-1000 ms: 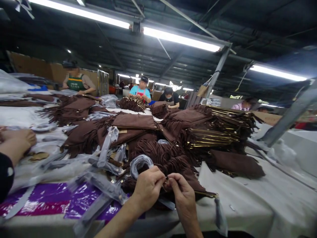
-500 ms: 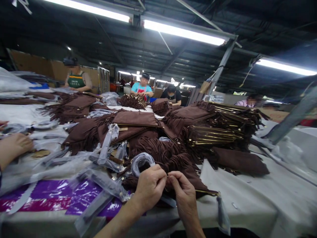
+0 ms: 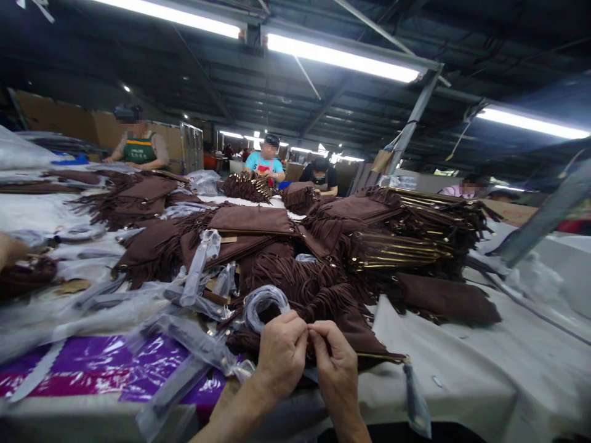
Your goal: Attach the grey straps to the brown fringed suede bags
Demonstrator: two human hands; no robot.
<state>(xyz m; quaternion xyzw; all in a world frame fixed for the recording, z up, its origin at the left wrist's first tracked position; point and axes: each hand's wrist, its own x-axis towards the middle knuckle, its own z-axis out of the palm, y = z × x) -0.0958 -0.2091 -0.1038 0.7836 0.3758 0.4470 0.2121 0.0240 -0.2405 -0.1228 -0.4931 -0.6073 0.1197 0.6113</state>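
My left hand (image 3: 282, 347) and my right hand (image 3: 333, 354) meet fingertip to fingertip at the front of the table. Both are closed in a pinch; whatever lies between the fingers is too small and hidden to name. Just beyond them lies a dark brown fringed bag (image 3: 351, 323), its gold zipper edge running to the right. A wrapped plastic coil (image 3: 264, 307), perhaps a strap, rests on the bag next to my left hand. From the zipper end a plastic-wrapped tag or pull (image 3: 417, 394) hangs over the table edge.
Stacked brown bags with gold zippers (image 3: 401, 249) stand at the right. Plastic-wrapped strips (image 3: 194, 341) and purple film (image 3: 92, 363) cover the left front. A co-worker's hand (image 3: 12, 251) reaches in at far left. A metal post (image 3: 545, 209) rises at right; several people work behind.
My hands have drawn closer together, fingertips now touching, the right moving slightly left. At the far left, the co-worker's hand has shifted and a dark brown item now shows beneath it.
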